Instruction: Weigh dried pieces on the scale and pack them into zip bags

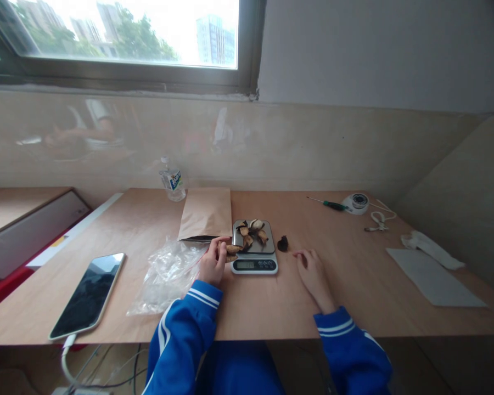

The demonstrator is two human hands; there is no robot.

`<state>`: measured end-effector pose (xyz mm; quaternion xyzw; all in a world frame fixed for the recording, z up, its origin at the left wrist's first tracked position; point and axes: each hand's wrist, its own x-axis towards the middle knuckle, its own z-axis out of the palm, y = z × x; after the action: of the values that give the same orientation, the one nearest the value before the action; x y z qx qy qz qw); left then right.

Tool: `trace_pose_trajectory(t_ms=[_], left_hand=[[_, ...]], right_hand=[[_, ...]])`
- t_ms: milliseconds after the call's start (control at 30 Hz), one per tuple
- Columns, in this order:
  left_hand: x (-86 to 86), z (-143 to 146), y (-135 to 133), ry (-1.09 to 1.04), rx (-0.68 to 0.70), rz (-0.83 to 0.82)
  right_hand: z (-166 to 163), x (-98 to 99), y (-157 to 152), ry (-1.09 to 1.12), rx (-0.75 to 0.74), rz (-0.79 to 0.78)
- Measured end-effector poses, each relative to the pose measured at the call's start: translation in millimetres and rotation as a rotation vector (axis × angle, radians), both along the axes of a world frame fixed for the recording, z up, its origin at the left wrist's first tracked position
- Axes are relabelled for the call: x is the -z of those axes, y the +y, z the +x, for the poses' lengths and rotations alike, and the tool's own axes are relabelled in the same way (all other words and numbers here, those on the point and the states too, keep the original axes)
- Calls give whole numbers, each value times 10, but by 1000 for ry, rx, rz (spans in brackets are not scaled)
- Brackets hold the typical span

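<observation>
A small digital kitchen scale [254,267] sits in front of me with its display lit. On its metal plate lie several dried, brown and pale pieces [247,241] that look like dried mushrooms. My left hand [212,262] is at the scale's left edge, its fingers closed on an elongated brown dried piece [233,249] that reaches over the plate's near left corner. Just right of the scale, a dark, curled dried piece [282,243] lies on the table. My right hand [313,273] rests near that piece with loosely bent fingers and nothing visible in them.
A brown paper pouch [208,211] lies behind the scale, and a crumpled clear plastic bag [164,277] is by my left forearm. Farther left are a phone [88,296] on its cable and a plastic bottle [173,181]. Rightward sit a screwdriver [333,206], a camera [357,203] and a grey sheet [436,280].
</observation>
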<state>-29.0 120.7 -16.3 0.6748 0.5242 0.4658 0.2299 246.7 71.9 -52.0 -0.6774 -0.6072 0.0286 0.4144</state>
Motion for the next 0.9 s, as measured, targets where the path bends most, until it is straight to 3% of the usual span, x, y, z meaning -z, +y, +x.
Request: trace_pose_trajectory(t_ms=[467, 600, 767, 900], left_hand=[[5, -17, 6, 7, -12, -2], [-23, -18, -34, 35, 55, 6], [-198, 419, -269, 298, 323, -45], [-349, 759, -410, 400, 427, 38]], right_hand=[[14, 4, -7, -2, 3, -33], [2, -10, -4, 13, -4, -23], [20, 1, 10, 92, 9, -22], [102, 26, -1, 320, 146, 32]])
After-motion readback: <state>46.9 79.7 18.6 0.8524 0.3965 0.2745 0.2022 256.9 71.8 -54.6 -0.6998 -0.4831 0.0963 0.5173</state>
